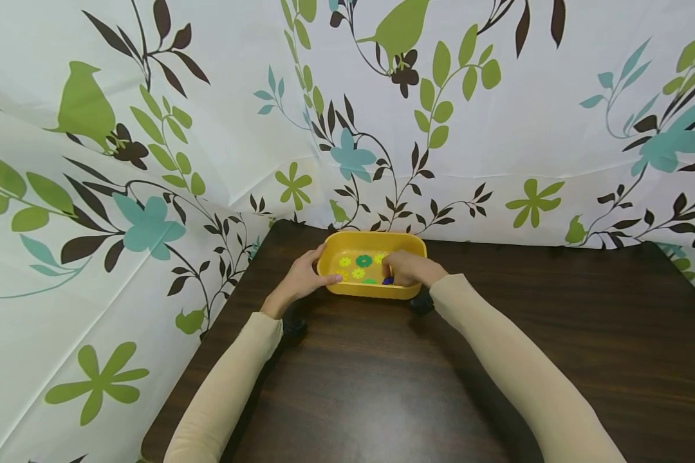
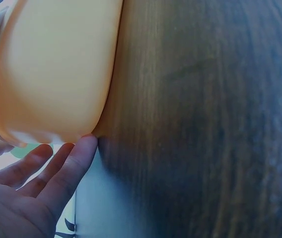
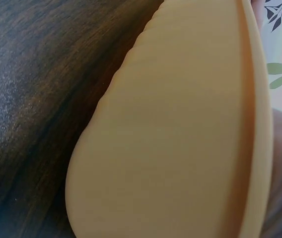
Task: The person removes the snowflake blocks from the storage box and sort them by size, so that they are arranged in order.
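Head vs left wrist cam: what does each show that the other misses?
Only head: the inside of the yellow bin, with flower shapes in green and yellow, a small blue item, the right hand in the bin, and both beige sleeves.

Only left wrist: the palm side of the left hand, with fingertips at the bin's outside, near the tabletop.

Both: bin, left hand, dark tabletop, patterned cloth.
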{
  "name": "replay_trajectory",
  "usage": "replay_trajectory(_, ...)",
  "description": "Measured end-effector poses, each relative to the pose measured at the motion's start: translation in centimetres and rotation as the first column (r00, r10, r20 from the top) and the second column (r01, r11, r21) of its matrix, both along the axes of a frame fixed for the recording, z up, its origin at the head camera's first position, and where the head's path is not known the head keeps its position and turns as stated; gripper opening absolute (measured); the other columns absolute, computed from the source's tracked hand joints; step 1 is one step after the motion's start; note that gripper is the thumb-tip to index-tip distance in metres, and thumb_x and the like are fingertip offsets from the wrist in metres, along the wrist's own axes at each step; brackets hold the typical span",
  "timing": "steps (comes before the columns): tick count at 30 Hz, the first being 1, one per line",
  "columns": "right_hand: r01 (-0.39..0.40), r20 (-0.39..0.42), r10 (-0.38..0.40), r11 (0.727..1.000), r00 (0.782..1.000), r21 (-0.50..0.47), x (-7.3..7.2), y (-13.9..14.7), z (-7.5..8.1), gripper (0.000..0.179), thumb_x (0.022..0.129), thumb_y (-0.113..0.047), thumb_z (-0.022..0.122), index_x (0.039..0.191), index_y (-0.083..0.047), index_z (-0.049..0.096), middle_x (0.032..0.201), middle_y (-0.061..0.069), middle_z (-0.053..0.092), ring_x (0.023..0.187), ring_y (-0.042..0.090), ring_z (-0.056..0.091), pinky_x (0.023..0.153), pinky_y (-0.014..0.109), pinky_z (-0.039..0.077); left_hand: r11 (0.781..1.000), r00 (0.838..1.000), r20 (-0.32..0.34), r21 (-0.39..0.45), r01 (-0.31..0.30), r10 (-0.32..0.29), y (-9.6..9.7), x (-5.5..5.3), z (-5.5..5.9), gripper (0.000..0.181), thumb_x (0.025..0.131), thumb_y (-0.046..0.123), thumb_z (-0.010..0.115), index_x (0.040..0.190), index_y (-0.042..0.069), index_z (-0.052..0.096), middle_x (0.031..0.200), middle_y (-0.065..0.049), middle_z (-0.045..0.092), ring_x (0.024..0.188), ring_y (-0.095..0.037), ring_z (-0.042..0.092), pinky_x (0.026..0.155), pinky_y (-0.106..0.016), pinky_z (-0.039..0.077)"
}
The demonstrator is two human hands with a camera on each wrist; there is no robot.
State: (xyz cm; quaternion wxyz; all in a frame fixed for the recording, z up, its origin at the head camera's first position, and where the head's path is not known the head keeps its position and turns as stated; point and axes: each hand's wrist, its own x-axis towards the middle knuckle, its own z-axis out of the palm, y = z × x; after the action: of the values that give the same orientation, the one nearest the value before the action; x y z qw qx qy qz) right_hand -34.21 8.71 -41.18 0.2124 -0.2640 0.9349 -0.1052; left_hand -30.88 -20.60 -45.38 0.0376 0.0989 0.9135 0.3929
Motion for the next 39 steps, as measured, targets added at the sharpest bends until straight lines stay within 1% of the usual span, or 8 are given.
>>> replay_trajectory(3, 0.001, -0.004, -0.001, 1.000, 1.000, 0.009, 0.0, 0.0, 0.0, 0.024, 0.096, -0.001, 0.075, 0.118, -0.009, 0.069, 0.116, 0.011, 0.068, 0.103, 0.024, 0.058, 0.089, 0.031, 0.051, 1.000, 1.000, -0.004, 0.004, 0.000, 0.001, 0.0, 0.0, 0.0, 0.110, 0.089, 0.048, 0.087, 0.174, 0.012, 0.027, 0.174, -0.023, 0.040, 0.159, -0.043, 0.043, 0.133, -0.061, 0.035)
replay_trajectory(5, -0.008, -0.013, 0.008, 1.000, 1.000, 0.018, -0.1, 0.0, -0.1, 0.022, 0.097, -0.004, 0.076, 0.118, -0.009, 0.069, 0.117, 0.010, 0.068, 0.104, 0.023, 0.058, 0.091, 0.031, 0.051, 1.000, 1.000, -0.008, 0.003, 0.001, -0.001, 0.0, 0.0, 0.0, 0.110, 0.089, 0.048, 0.087, 0.174, 0.013, 0.028, 0.173, -0.023, 0.041, 0.157, -0.043, 0.045, 0.133, -0.061, 0.036)
replay_trajectory(9, -0.024, 0.007, 0.024, 1.000, 1.000, 0.014, -0.1, 0.1, -0.1, 0.025, 0.099, -0.005, 0.075, 0.123, -0.011, 0.069, 0.120, 0.010, 0.067, 0.105, 0.024, 0.057, 0.090, 0.032, 0.051, 1.000, 1.000, -0.013, -0.001, 0.003, -0.003, 0.0, 0.0, -0.1, 0.109, 0.089, 0.049, 0.087, 0.174, 0.013, 0.028, 0.172, -0.023, 0.043, 0.155, -0.042, 0.047, 0.132, -0.061, 0.037)
replay_trajectory(15, -0.023, 0.065, 0.022, 1.000, 0.998, 0.019, 0.0, 0.3, 0.2, 0.046, 0.095, 0.011, 0.065, 0.131, -0.017, 0.071, 0.124, 0.011, 0.062, 0.107, 0.026, 0.055, 0.078, 0.029, 0.047, 1.000, 1.000, -0.007, 0.002, 0.002, -0.002, 0.0, -0.1, -0.2, 0.110, 0.089, 0.051, 0.087, 0.174, 0.014, 0.029, 0.172, -0.022, 0.043, 0.153, -0.042, 0.048, 0.132, -0.062, 0.038)
replay_trajectory(19, -0.035, 0.093, 0.032, 0.999, 0.995, 0.027, -0.1, 0.3, 0.4, 0.054, 0.093, 0.015, 0.061, 0.133, -0.020, 0.072, 0.125, 0.011, 0.061, 0.103, 0.025, 0.056, 0.070, 0.027, 0.045, 1.000, 1.000, -0.011, 0.002, 0.005, -0.005, 0.0, -0.1, -0.3, 0.110, 0.088, 0.052, 0.087, 0.174, 0.015, 0.029, 0.171, -0.022, 0.044, 0.151, -0.041, 0.050, 0.131, -0.061, 0.040)
replay_trajectory(27, -0.099, 0.101, 0.097, 0.995, 0.990, 0.017, -0.4, 0.5, 0.8, 0.057, 0.091, 0.014, 0.058, 0.133, -0.020, 0.075, 0.122, 0.011, 0.064, 0.091, 0.022, 0.055, 0.062, 0.024, 0.038, 1.000, 1.000, -0.015, 0.006, 0.004, -0.004, -0.1, -0.1, -0.2, 0.110, 0.089, 0.052, 0.087, 0.174, 0.015, 0.029, 0.170, -0.022, 0.045, 0.149, -0.041, 0.051, 0.130, -0.061, 0.040)
replay_trajectory(35, -0.163, 0.113, 0.161, 0.986, 0.981, 0.017, -0.6, 0.8, 0.9, 0.062, 0.091, 0.017, 0.053, 0.133, -0.022, 0.078, 0.132, 0.015, 0.070, 0.098, 0.022, 0.059, 0.061, 0.023, 0.038, 1.000, 1.000, -0.002, 0.007, -0.005, 0.005, 0.0, 0.0, -0.2, 0.109, 0.089, 0.051, 0.087, 0.174, 0.016, 0.029, 0.172, -0.021, 0.043, 0.153, -0.041, 0.048, 0.131, -0.061, 0.038)
replay_trajectory(39, -0.170, 0.107, 0.167, 0.985, 0.980, 0.023, -0.5, 0.8, 1.0, 0.060, 0.091, 0.015, 0.055, 0.132, -0.020, 0.079, 0.128, 0.013, 0.071, 0.096, 0.022, 0.059, 0.062, 0.022, 0.040, 1.000, 1.000, -0.002, 0.001, -0.008, 0.008, 0.0, 0.0, -0.2, 0.109, 0.089, 0.051, 0.086, 0.174, 0.016, 0.029, 0.172, -0.021, 0.043, 0.153, -0.041, 0.048, 0.131, -0.061, 0.038)
